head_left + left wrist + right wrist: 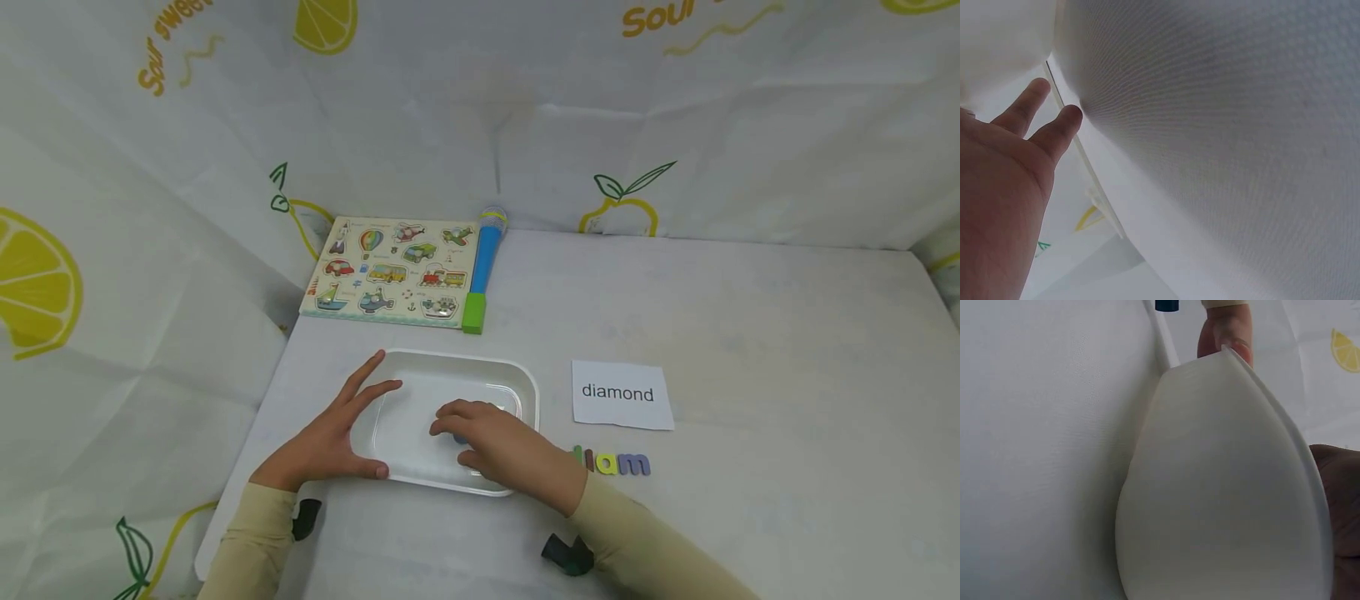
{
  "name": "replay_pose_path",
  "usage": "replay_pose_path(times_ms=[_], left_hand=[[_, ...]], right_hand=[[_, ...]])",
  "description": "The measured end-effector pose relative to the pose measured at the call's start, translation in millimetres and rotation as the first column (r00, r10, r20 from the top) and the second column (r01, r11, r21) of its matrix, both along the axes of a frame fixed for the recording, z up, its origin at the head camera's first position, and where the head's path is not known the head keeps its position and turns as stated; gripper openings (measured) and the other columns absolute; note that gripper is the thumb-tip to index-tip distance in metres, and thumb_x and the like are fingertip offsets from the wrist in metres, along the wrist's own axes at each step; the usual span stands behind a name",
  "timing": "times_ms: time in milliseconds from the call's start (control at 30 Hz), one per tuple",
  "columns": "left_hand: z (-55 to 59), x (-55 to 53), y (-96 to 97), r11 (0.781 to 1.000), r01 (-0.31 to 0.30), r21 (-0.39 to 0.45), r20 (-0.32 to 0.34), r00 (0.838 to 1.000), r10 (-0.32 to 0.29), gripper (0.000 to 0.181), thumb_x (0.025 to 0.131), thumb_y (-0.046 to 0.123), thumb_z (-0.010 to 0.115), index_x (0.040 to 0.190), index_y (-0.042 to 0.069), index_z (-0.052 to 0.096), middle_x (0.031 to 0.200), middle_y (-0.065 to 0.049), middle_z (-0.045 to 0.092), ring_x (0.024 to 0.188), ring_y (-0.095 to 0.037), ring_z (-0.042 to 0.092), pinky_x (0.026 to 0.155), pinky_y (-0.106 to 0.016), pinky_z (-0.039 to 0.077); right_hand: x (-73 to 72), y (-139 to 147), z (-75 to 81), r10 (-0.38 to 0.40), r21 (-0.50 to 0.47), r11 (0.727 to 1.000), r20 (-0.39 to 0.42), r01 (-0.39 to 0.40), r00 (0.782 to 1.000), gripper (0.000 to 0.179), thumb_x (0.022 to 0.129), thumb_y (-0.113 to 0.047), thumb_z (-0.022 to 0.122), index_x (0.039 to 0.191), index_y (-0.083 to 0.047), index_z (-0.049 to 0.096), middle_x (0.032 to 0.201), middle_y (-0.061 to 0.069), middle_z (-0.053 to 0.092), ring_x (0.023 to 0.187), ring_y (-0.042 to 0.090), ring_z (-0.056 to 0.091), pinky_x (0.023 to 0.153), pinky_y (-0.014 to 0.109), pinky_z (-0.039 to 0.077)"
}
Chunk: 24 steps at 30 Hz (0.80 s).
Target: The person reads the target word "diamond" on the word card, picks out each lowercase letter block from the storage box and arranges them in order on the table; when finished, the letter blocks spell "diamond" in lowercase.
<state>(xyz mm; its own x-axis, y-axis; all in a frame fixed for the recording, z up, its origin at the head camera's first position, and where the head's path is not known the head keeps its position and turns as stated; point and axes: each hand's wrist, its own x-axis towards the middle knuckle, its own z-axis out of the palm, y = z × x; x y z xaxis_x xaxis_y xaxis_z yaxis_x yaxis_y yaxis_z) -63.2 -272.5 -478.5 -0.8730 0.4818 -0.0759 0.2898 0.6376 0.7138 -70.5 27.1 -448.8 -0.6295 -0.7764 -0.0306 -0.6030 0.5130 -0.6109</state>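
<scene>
A white tray lies on the table, its long side running left to right. My left hand is at its left end, fingers spread toward the far rim and thumb along the near rim. Over the inside of the tray, my right hand has its fingers bent down. A small blue piece shows between its index finger and thumb, mostly hidden by the hand. The right wrist view shows the tray's outer wall and the left thumb at its rim.
Right of the tray lies a card reading "diamond". Below it, coloured letters form a row, partly covered by my right wrist. A vehicle puzzle board and a blue toy microphone lie behind the tray.
</scene>
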Motion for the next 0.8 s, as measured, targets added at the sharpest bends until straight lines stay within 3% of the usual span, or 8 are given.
replay_pose_path(times_ms=[200, 467, 800], left_hand=[[2.5, 0.7, 1.1, 1.000, -0.006, 0.006, 0.006, 1.000, 0.006, 0.113, 0.062, 0.060, 0.092, 0.155, 0.025, 0.040, 0.169, 0.009, -0.004, 0.150, -0.035, 0.017, 0.101, -0.063, 0.041], [2.7, 0.3, 1.4, 1.000, 0.001, 0.012, -0.004, 1.000, -0.001, 0.112, 0.061, 0.056, 0.094, 0.155, 0.027, 0.040, 0.169, 0.008, -0.003, 0.151, -0.034, 0.016, 0.102, -0.063, 0.040], [3.1, 0.7, 0.2, 0.999, 0.017, 0.031, -0.009, 1.000, -0.017, 0.110, 0.063, 0.051, 0.095, 0.155, 0.025, 0.039, 0.170, 0.006, -0.003, 0.150, -0.035, 0.017, 0.102, -0.064, 0.039]], right_hand=[[-3.9, -11, -7.8, -0.013, 0.074, 0.997, -0.043, 0.016, 0.999, 0.044, 0.085, 0.003, 0.078, 0.124, -0.015, 0.070, 0.125, 0.000, 0.065, 0.113, 0.019, 0.063, 0.097, 0.033, 0.050], [-3.1, -19, -16.5, -0.005, 0.118, 0.993, -0.184, 0.027, 0.983, 0.036, 0.086, 0.001, 0.078, 0.117, -0.016, 0.072, 0.108, 0.000, 0.070, 0.099, 0.020, 0.064, 0.084, 0.029, 0.054], [-1.5, -20, -15.4, 0.019, 0.054, 0.998, -0.170, -0.010, 0.985, 0.032, 0.084, 0.000, 0.080, 0.109, -0.018, 0.073, 0.098, -0.002, 0.062, 0.087, 0.018, 0.059, 0.080, 0.025, 0.050]])
